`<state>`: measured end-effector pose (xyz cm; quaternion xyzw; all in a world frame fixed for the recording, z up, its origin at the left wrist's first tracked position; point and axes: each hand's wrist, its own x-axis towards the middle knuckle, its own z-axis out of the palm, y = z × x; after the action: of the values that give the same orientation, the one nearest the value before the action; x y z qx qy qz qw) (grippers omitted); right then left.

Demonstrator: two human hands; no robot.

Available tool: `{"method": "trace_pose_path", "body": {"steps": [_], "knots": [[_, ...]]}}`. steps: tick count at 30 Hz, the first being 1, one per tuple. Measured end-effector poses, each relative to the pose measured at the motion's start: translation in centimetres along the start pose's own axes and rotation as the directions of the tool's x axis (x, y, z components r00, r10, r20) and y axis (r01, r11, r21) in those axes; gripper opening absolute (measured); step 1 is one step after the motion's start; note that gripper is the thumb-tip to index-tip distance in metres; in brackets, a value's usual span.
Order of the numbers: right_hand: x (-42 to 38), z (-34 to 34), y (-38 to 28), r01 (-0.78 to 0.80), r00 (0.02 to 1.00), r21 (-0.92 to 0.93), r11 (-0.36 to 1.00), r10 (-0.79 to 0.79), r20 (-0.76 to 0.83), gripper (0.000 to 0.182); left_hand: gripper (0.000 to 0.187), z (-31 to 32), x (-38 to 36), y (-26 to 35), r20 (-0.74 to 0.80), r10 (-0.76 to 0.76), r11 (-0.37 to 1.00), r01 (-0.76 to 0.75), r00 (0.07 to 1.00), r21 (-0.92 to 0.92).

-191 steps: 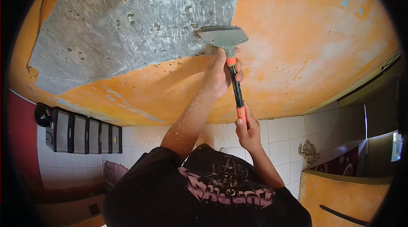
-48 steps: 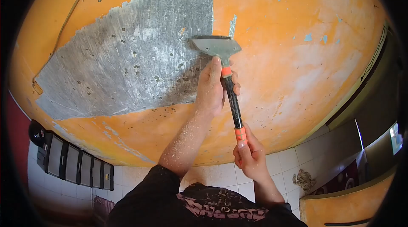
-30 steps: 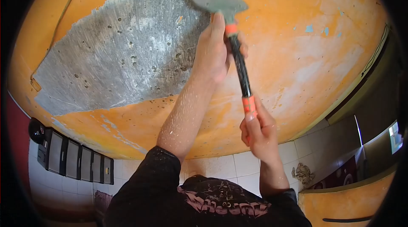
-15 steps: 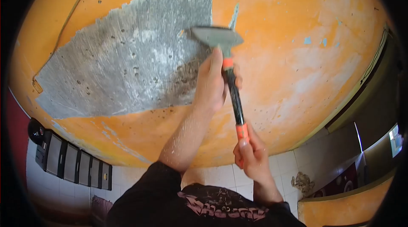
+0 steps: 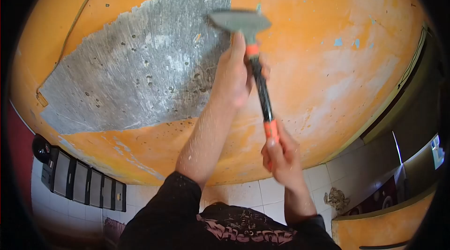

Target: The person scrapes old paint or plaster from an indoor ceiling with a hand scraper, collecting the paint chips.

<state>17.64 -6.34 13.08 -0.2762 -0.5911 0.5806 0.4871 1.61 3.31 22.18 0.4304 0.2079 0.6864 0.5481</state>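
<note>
A long-handled scraper (image 5: pixel 264 88) with a wide grey blade and orange-and-black handle is held up against the orange wall (image 5: pixel 323 86). My left hand (image 5: pixel 236 72) wraps the upper handle just below the blade, its thumb laid up against the blade's base. Lower down, my right hand (image 5: pixel 281 156) grips the orange end of the handle. The blade is slightly blurred and lies over the right edge of a bare grey patch (image 5: pixel 136 67), where the paint is gone. Pale flecks dot my left forearm.
A cable (image 5: pixel 77 18) runs down the wall at the left. Below it stands a black drawer unit (image 5: pixel 82 179) with a round black object (image 5: pixel 41 149) on top. A crumpled cloth-like thing (image 5: pixel 336 199) lies on the white tiled floor (image 5: pixel 243 194), near a low orange wall (image 5: pixel 384 224).
Both hands have moved the scraper upward along the wall. The blade now covers most of the narrow pale strip that showed above it. My grip is the same.
</note>
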Motion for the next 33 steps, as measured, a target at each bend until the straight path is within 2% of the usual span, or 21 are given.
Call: {"method": "trace_pose_path", "body": {"steps": [2,5,7,8,11,12,13,15,18,20,24,27,31,33], "knots": [[1.2,-0.3,-1.6,0.018,1.0,0.027,0.999,-0.018,0.018,0.053,0.053,1.2,1.5,1.6,0.048,0.052,0.998,-0.05,0.997,-0.045],[0.5,0.0,-1.2,-0.011,1.0,0.052,0.999,0.01,0.018,0.052,0.053,0.7,0.9,1.1,-0.008,0.007,0.999,-0.007,1.0,-0.033],[-1.6,0.3,0.7,-0.053,0.998,0.071,0.996,0.051,0.031,0.052,0.054,-0.9,-0.6,-0.6,0.028,-0.024,0.999,0.025,0.999,-0.026],[-1.6,0.5,1.3,-0.005,0.999,0.068,0.998,0.002,0.043,0.051,0.054,-1.4,-0.9,-1.1,0.032,-0.028,0.999,0.029,0.999,-0.026],[0.5,-0.9,0.9,0.048,0.999,-0.06,0.997,-0.046,0.021,0.052,0.053,-0.2,0.4,0.1,0.048,0.005,1.0,-0.004,0.999,-0.029],[1.0,-0.7,-1.2,0.031,0.998,0.022,0.999,-0.032,0.049,0.054,0.053,1.1,1.2,1.2,0.041,0.038,0.999,-0.037,0.998,-0.006],[1.2,-0.5,-2.1,0.035,0.999,0.033,0.999,-0.036,0.033,0.053,0.053,2.1,1.9,2.1,0.036,0.075,0.997,-0.075,0.997,0.017],[1.7,-0.2,-3.1,0.059,0.998,0.049,0.997,-0.059,0.013,0.051,0.053,2.3,2.1,2.5,0.046,0.057,0.998,-0.059,0.997,0.023],[-1.0,0.4,-0.7,-0.022,1.0,0.086,0.996,0.022,0.005,0.052,0.052,0.6,-0.1,0.7,0.003,-0.007,0.999,0.007,1.0,0.032],[-1.3,0.2,0.3,-0.059,0.998,0.142,0.988,0.055,0.031,0.052,0.053,-1.0,-0.3,-0.7,0.05,-0.023,1.0,0.023,0.999,0.0],[1.3,-0.5,-1.8,0.024,0.998,0.032,0.999,-0.026,0.049,0.051,0.052,1.1,1.6,1.6,0.068,0.067,0.997,-0.069,0.995,0.031],[1.6,-0.4,-2.9,0.053,0.998,0.004,0.999,-0.053,0.021,0.051,0.052,1.8,2.2,2.3,0.071,0.068,0.997,-0.069,0.995,0.015],[-1.0,0.2,-1.2,-0.022,1.0,0.085,0.996,0.023,-0.009,0.051,0.054,0.6,0.4,0.0,0.037,-0.016,1.0,0.015,0.999,0.014],[-0.5,0.0,-1.7,-0.015,1.0,0.064,0.998,0.013,0.025,0.052,0.052,0.9,0.7,0.2,0.029,0.037,0.999,-0.037,0.999,0.008]]}}
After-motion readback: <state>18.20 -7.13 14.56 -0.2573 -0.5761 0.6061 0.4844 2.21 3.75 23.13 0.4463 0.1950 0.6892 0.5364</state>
